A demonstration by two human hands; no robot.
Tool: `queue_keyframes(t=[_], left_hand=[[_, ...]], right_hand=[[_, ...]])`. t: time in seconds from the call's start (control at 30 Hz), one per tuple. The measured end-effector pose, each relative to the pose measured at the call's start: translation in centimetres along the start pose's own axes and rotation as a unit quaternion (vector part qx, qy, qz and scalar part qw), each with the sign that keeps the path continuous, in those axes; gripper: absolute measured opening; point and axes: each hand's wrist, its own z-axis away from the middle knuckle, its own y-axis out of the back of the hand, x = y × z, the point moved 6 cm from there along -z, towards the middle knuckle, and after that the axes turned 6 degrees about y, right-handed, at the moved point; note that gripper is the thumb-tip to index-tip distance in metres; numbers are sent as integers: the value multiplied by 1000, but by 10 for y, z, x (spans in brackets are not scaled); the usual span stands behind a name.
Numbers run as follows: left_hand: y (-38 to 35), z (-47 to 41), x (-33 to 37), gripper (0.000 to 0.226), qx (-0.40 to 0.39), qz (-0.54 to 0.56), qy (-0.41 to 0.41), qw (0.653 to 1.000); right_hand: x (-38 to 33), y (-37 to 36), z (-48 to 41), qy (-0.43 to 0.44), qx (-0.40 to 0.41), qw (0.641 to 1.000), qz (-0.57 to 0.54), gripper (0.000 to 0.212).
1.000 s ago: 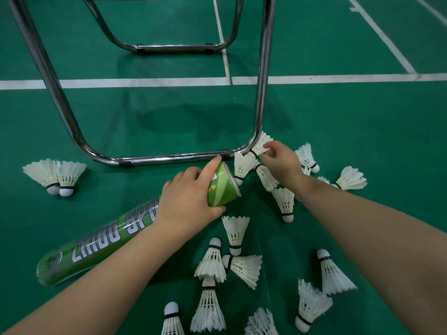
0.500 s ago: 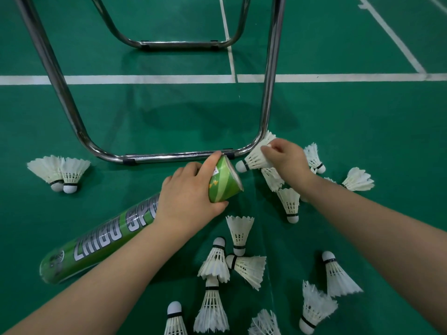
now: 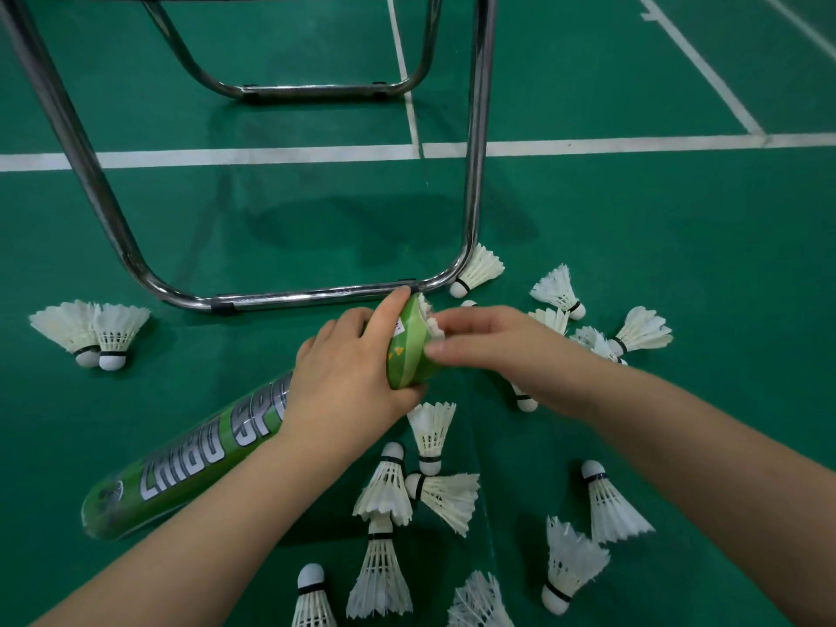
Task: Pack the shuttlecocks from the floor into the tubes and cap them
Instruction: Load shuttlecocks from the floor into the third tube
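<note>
A long green shuttlecock tube [image 3: 190,463] lies slanted over the green floor, its open mouth raised toward the chair frame. My left hand [image 3: 348,377] grips the tube near that mouth. My right hand [image 3: 493,346] holds a white shuttlecock [image 3: 427,316] at the mouth, its feathers still showing outside the rim. Several white shuttlecocks lie loose on the floor: one [image 3: 432,432] just below the tube, one [image 3: 608,509] at the right, one [image 3: 479,271] against the chair leg.
A chrome tubular chair frame [image 3: 289,298] stands right behind the tube mouth. Two shuttlecocks [image 3: 92,330] lie together at the far left. More are scattered at the right [image 3: 640,330] and along the bottom edge [image 3: 380,576]. White court lines cross the floor beyond.
My right hand picked a shuttlecock from the pile by the chair leg and carried it left to the tube mouth. My left hand tilted the mouth up slightly.
</note>
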Motion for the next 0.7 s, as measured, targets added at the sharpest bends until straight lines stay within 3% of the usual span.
queue_keyframes(t=[0.07,0.17,0.27,0.37,0.47,0.53,0.6,0.7], left_hand=[[2,2,4,96,5,4,-6,1000],[1,7,13,99,8,-9,-23,1000],[-5,12,22,98,-3,-18,-44,999],[-11,13,23,93,-12,-33,-51,998],[-12,4,20,91,-17,-25,-38,999],[-10,-4,19,92,-18,-19,-25,999],[-9,-9,16,93,-16,-20,-15,1000],[-11,-10,13,95,-19,-19,-10,1000]], right_hand=[[0,-8,4,3,-69,997,21,37],[-3,-12,9,-9,-133,990,47,36],[5,-12,2,-50,-189,977,80,34],[15,-22,-8,-90,-260,957,90,47],[11,-12,-15,-90,-266,959,45,30],[7,20,-25,-89,-196,976,12,28],[19,74,-42,-112,-31,993,-16,31],[63,141,-56,-178,233,955,-45,20]])
